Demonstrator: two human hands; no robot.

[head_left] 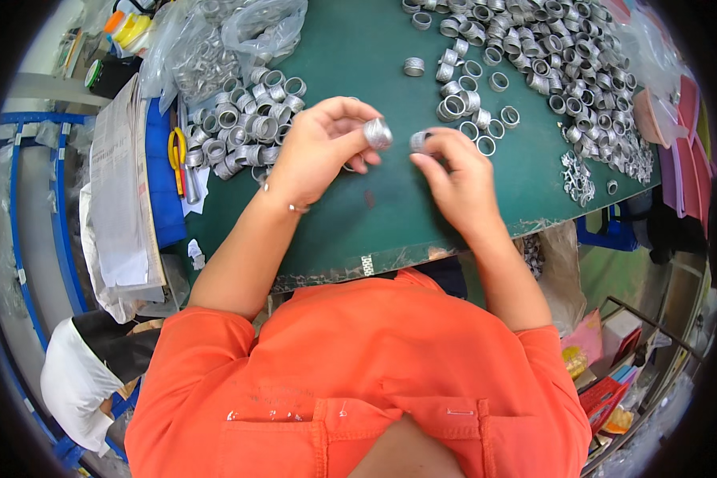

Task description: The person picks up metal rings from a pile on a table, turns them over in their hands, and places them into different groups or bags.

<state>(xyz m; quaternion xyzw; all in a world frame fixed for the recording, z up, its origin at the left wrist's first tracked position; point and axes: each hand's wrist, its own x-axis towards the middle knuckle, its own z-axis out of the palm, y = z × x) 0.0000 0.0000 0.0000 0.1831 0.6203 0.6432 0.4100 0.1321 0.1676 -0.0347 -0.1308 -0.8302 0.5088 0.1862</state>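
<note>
Between the thumb and fingers of my left hand (323,147) is a silver metal ring (378,134), raised over the green table (327,231). A short gap away, my right hand (462,179) pinches another metal ring (419,142), partly hidden by its fingers. Beside my left hand lies a heap of similar rings (247,119). Beyond my right hand, a group of loose rings (470,99) leads to a much larger ring pile (550,56) at the far right.
Clear plastic bags (207,56) with metal pieces stand at the far left, near yellow-handled pliers (177,151). Small metal bits (577,179) lie near the table's right edge. Pink bins (685,151) stand beyond it. Another person (80,382) is at the lower left.
</note>
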